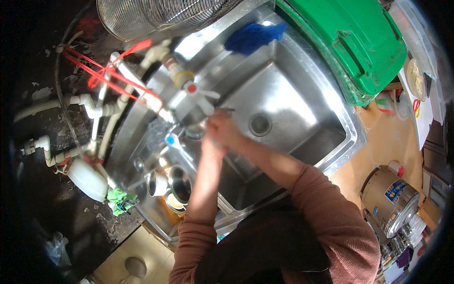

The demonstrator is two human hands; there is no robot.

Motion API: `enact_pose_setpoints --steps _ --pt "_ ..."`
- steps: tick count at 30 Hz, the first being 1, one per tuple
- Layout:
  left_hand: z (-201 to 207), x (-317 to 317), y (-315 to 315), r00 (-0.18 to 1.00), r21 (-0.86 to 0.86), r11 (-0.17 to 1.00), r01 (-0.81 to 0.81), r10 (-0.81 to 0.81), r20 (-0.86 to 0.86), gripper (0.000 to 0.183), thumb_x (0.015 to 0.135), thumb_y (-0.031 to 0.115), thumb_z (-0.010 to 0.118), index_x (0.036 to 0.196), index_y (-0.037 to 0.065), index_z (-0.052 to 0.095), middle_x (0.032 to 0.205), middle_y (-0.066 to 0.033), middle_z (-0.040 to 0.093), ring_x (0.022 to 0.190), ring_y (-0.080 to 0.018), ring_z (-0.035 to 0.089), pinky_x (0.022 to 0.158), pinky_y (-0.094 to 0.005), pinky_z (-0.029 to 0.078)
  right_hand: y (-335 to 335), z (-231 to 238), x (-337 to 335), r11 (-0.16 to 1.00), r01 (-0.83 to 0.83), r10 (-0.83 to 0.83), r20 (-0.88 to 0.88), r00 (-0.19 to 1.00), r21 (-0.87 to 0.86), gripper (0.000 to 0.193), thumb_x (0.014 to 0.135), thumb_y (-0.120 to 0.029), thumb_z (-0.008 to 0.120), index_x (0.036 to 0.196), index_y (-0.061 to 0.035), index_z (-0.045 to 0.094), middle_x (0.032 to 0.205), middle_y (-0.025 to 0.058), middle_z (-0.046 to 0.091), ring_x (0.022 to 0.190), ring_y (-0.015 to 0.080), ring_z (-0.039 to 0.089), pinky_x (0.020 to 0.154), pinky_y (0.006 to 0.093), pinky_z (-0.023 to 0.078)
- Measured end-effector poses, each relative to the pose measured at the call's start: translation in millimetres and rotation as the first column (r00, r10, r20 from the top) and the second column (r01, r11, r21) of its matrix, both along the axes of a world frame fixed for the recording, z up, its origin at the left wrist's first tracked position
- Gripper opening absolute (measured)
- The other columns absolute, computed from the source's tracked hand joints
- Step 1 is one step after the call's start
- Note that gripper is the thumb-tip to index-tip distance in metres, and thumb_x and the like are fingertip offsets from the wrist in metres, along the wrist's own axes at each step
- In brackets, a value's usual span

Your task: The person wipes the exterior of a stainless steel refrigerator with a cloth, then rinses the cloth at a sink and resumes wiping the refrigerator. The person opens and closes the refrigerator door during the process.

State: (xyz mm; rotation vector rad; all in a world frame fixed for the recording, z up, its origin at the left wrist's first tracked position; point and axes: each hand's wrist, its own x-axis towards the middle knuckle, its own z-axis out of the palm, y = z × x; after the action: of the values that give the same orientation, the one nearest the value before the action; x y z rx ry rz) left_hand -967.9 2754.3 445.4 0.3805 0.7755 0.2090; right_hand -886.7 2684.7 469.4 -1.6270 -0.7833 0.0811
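Both hands meet close below the tap with the red-dotted handle, over the divider of the steel sink. My right hand is curled closed and lies across the left one. A thin dark end pokes out beside its fingers; the thing itself is too blurred to name. My left hand sits beneath, its fingers mostly hidden. Just left of the hands is a shiny rounded metal thing, partly covered. A second tap with a blue dot stands nearer to me.
Metal pots crowd the near left basin. A blue cloth lies on the sink's far edge. Beyond are a wire mesh basket and a green plastic bin. White pipes with red ties run at the left. A large canister stands right.
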Motion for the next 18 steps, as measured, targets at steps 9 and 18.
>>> enact_pose_setpoints --steps 9,18 --pt "34.7 -15.8 13.1 0.993 0.069 0.998 0.011 -0.003 -0.114 0.038 0.095 0.04 0.044 0.098 0.002 0.049 0.1 -0.0093 0.057 0.112 -0.0302 0.051 0.103 -0.0518 0.034 12.0 -76.7 61.6 0.972 -0.016 -0.07 -0.353 0.933 -0.235 0.037 0.07 -0.041 0.07 0.064 -0.0063 0.062 0.075 0.012 0.057 0.074 0.0326 0.055 0.066 0.0453 0.043" --pt "-8.8 -15.9 29.9 0.852 0.565 0.815 0.125 -0.38 0.36 0.04 0.095 0.032 0.043 0.121 0.002 0.048 0.119 -0.0119 0.055 0.112 -0.0281 0.052 0.098 -0.0398 0.041 -3.9 20.2 -44.4 0.988 -0.098 0.113 -0.127 0.985 0.123 0.025 0.069 -0.028 0.065 0.064 -0.0051 0.056 0.079 0.0113 0.059 0.076 0.0342 0.056 0.083 0.0472 0.04"
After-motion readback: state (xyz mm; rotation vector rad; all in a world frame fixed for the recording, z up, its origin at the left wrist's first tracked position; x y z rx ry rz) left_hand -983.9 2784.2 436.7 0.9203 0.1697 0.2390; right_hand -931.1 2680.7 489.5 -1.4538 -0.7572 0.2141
